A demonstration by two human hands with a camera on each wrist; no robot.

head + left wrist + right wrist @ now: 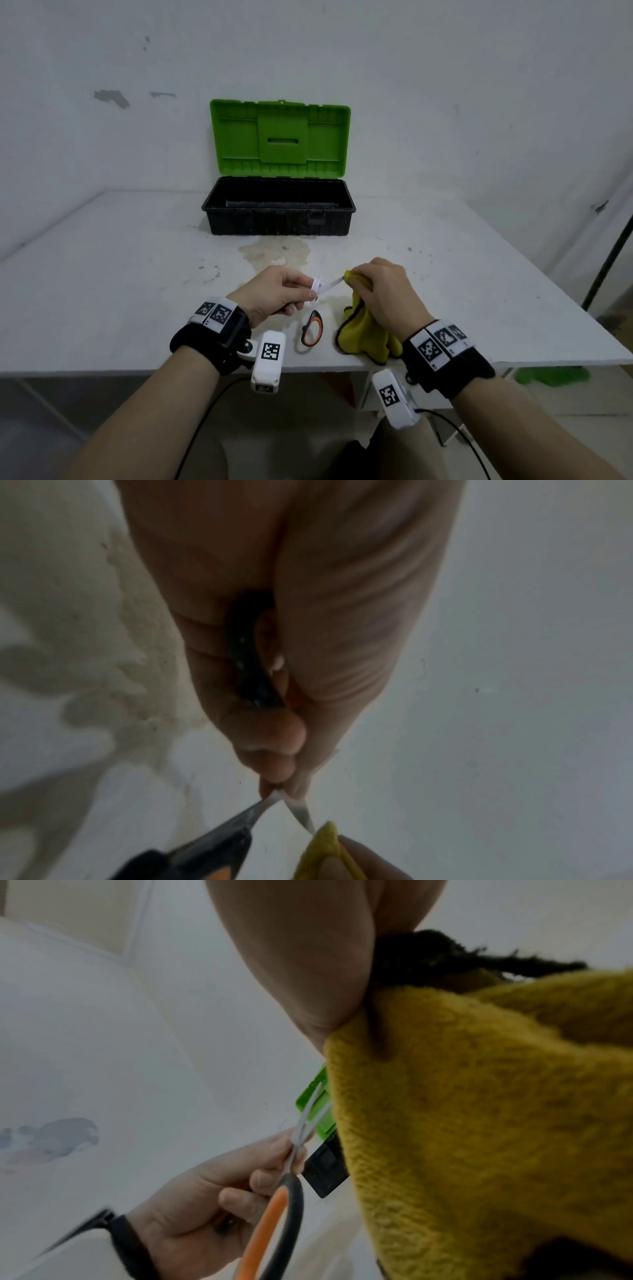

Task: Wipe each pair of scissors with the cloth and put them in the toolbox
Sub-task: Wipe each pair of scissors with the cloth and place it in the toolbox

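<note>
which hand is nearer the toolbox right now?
Roughly level; the right hand looks marginally nearer the toolbox, pinching the cloth front-right of it. The left hand grips the scissors directly before it.

Green-lidded black toolbox (pixel 278 209), yellow cloth (pixel 363 329), orange-and-black scissors (pixel 311 328), white table (pixel 120 281)

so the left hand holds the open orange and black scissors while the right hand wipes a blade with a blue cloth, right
Not quite: the cloth is yellow, not blue, as the head view shows. The rest holds: the left hand holds the open orange and black scissors while the right hand wipes a blade.
</note>
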